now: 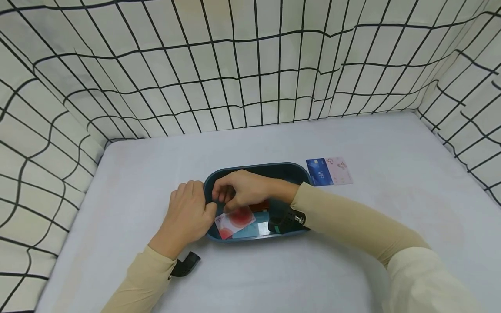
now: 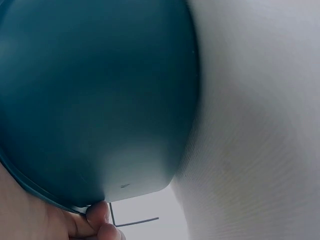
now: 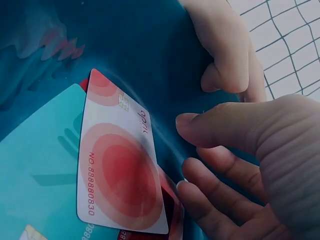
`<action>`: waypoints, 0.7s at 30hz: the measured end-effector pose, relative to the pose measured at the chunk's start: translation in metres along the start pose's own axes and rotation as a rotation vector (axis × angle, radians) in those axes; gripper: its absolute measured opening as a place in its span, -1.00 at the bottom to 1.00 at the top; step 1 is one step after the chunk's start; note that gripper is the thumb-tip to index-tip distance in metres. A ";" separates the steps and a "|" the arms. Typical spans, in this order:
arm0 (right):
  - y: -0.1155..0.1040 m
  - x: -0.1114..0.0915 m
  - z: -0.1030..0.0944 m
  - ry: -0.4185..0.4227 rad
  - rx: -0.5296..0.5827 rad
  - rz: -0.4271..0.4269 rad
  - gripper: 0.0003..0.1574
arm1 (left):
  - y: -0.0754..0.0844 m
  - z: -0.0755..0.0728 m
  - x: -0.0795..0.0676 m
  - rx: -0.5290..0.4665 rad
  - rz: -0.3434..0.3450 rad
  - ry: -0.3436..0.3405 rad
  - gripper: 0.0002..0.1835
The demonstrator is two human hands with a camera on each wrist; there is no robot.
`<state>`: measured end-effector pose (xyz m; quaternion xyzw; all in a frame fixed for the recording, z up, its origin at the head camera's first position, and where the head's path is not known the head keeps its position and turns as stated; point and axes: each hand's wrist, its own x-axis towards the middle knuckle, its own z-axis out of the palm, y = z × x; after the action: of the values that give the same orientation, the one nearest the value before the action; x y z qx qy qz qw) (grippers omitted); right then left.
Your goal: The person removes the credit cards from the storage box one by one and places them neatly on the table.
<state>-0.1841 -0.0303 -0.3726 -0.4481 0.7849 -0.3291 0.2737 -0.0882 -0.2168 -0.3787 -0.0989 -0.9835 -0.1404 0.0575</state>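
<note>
A dark teal oblong plastic tub point(image 1: 258, 166) stands on the white table. At its left end my left hand point(image 1: 189, 213) grips the rim; the left wrist view shows fingertips point(image 2: 99, 215) curled at the edge. My right hand point(image 1: 248, 189) reaches into the tub, its fingers loosely bent and holding nothing. Close beside those fingers lies a white card with red circles point(image 3: 120, 165), overlapping a turquoise card point(image 3: 42, 140). A dark red card point(image 3: 172, 202) peeks out from underneath. Part of the tub's inside is hidden by the right hand and wrist camera.
Behind the tub's right end, a blue VIP card point(image 1: 320, 171) and a pale pink card point(image 1: 340, 170) lie side by side on the table point(image 1: 391, 182). White walls with a black grid point(image 1: 258, 65) rise along the back and sides.
</note>
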 end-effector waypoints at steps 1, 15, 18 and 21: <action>0.000 0.000 0.000 -0.002 -0.004 0.000 -0.61 | 0.000 0.000 0.000 0.003 0.003 0.004 -0.83; -0.001 0.004 0.004 -0.075 -0.047 0.008 -0.63 | 0.000 -0.001 -0.001 0.007 0.013 0.014 -0.80; 0.002 0.004 0.004 -0.070 -0.060 0.006 -0.62 | 0.000 -0.001 -0.001 0.005 0.008 0.005 -0.78; 0.003 0.004 0.005 -0.080 -0.064 -0.004 -0.59 | -0.001 -0.001 -0.001 0.011 0.009 0.002 -0.77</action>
<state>-0.1840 -0.0335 -0.3784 -0.4709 0.7825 -0.2864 0.2897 -0.0873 -0.2178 -0.3780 -0.1027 -0.9837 -0.1351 0.0596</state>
